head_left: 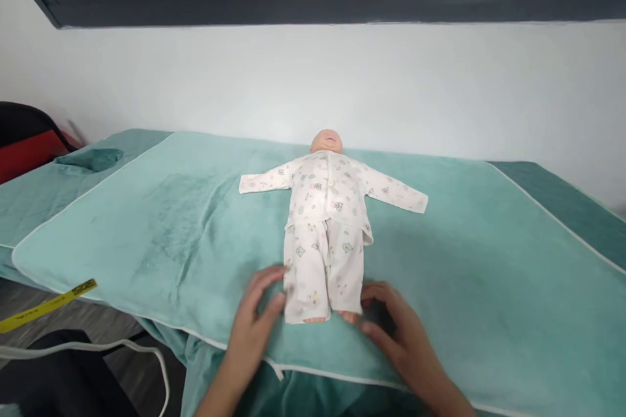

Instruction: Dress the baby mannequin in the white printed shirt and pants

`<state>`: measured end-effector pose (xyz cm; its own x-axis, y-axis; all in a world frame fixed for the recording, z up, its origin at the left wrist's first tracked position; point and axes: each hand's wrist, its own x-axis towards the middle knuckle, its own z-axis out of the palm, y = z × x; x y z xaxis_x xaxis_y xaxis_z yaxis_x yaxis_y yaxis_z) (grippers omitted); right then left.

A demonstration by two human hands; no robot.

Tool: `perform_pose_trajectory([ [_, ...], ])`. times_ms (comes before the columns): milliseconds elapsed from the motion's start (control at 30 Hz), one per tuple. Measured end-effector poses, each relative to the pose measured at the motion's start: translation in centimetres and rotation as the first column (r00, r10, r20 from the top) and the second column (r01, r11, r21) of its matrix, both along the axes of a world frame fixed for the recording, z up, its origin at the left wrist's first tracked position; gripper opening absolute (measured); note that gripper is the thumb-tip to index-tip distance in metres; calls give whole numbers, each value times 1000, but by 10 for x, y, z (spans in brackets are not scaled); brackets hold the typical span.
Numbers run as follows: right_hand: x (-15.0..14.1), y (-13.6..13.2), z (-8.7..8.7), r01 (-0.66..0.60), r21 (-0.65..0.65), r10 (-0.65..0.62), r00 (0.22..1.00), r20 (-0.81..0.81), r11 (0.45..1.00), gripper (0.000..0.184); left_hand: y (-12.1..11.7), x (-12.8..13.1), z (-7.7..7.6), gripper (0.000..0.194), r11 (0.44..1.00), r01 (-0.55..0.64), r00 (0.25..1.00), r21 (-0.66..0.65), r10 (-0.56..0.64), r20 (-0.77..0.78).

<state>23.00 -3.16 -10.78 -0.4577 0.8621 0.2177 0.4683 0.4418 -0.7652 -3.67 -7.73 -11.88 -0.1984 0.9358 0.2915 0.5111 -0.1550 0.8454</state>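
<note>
A baby doll lies on its back on a green blanket, head toward the wall and arms spread. It wears a white printed long-sleeved top and matching trousers. The sleeves reach past its hands, while the feet peek out slightly at the trouser hems. At the left trouser leg is my left hand, fingers parted and curved beside the cloth. My right hand curves around the outer side of the right hem, by the foot, with thumb and fingers apart. Neither hand visibly grips the cloth.
A white wall stands behind the bed, below a dark window frame. To the left are a red and black object, a yellow strap and a white cable. The blanket's white-trimmed edge runs along the front.
</note>
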Motion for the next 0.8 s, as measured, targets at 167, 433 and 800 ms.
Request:
perform_pose_trajectory([
  [167, -15, -12, -8, 117, 100, -129, 983, 130, 988, 16, -30, 47, -4, 41, 987, -63, 967, 150, 97, -234],
  [433, -17, -29, 10, 133, -184, -173, 958, -227, 974, 20, -12, 77, 27, 26, 965, 19, 856, 263, 120, -502],
  [800, 1, -39, -6, 199, -205, -228, 965, -128, 958, 29, -24, 98, 33, 13, 931, 148, 905, 335, 10, -426],
])
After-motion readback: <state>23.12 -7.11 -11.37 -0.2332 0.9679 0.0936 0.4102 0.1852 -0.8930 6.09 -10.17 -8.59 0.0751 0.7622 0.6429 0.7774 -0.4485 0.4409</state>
